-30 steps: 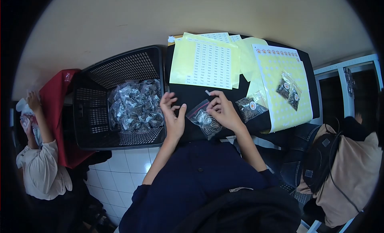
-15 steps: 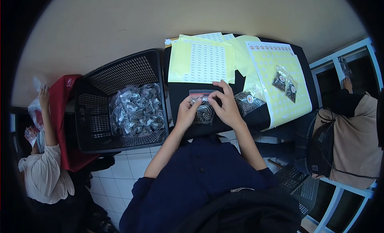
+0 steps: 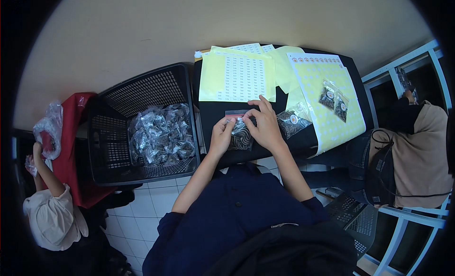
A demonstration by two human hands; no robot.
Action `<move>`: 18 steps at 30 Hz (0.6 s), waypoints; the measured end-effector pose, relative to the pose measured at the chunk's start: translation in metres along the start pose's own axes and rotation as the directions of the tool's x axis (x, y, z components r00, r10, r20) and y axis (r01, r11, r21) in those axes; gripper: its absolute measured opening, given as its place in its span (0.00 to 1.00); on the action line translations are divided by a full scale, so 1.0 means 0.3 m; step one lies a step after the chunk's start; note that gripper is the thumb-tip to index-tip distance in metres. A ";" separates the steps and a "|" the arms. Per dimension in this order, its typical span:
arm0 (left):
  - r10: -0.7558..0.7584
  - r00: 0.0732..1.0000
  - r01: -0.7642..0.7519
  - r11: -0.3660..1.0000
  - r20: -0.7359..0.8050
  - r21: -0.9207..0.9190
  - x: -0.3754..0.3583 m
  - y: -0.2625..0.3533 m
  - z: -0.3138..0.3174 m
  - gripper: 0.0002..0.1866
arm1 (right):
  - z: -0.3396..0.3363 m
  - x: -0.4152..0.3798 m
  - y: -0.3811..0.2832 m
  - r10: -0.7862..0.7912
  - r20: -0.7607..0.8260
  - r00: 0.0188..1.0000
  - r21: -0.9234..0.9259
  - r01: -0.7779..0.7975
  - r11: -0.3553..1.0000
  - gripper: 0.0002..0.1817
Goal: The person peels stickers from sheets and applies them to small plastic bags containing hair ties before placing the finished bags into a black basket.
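A small clear zip bag [image 3: 241, 137] with a red strip near its top holds dark, curled pieces; it lies on the black-topped table in front of me. My left hand [image 3: 221, 136] grips the bag's upper left side, thumb on top. At the upper right of the bag, the thumb and forefinger of my right hand [image 3: 266, 128] are pinched together, the other fingers raised. A tiny white patch shows between the two hands' fingertips. Just right of my right hand lies another filled bag [image 3: 293, 122] with a round sticker.
A yellow label sheet [image 3: 213, 77] lies behind the bag. Two stickered bags [image 3: 333, 100] rest on a sticker sheet [image 3: 350, 119] at right. On the left stands a black crate [image 3: 111, 169] of filled bags. One person [image 3: 50, 214] is at far left, another [image 3: 417, 152] at right.
My hands stay at the bag, with only slight finger movement. The view has shifted a little. At far left, the person's hand has come down from the clear plastic bag.
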State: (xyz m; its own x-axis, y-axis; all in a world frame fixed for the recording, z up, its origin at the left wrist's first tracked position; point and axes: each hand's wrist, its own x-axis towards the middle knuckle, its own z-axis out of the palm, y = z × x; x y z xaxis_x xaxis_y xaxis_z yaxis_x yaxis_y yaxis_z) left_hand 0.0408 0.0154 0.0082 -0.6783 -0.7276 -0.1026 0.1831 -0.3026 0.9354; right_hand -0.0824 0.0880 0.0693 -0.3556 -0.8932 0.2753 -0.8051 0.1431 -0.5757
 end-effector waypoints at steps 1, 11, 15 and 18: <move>0.018 1.000 -0.018 1.000 -0.009 -0.018 0.000 0.002 0.004 0.11 | 0.001 0.000 0.000 0.002 -0.009 1.000 -0.001 -0.002 1.000 0.05; 0.002 1.000 -0.002 1.000 0.002 -0.031 -0.002 -0.003 -0.002 0.12 | 0.004 -0.003 -0.007 -0.008 -0.024 1.000 -0.005 0.008 1.000 0.06; -0.011 0.999 0.013 0.999 0.043 -0.035 -0.005 0.002 -0.014 0.11 | 0.010 0.004 -0.019 -0.003 -0.012 1.000 0.040 0.004 0.999 0.06; 0.035 0.996 -0.033 0.999 0.079 -0.025 -0.004 -0.005 -0.018 0.12 | 0.028 0.014 -0.025 -0.015 -0.008 1.000 0.040 0.016 0.999 0.06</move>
State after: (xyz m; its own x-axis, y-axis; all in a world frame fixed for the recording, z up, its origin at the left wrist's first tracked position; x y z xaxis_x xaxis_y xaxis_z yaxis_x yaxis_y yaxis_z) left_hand 0.0451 0.0134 0.0052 -0.7258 -0.6866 -0.0423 0.2233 -0.2934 0.9295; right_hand -0.0738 0.0797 0.0684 -0.3470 -0.8917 0.2905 -0.7912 0.1120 -0.6012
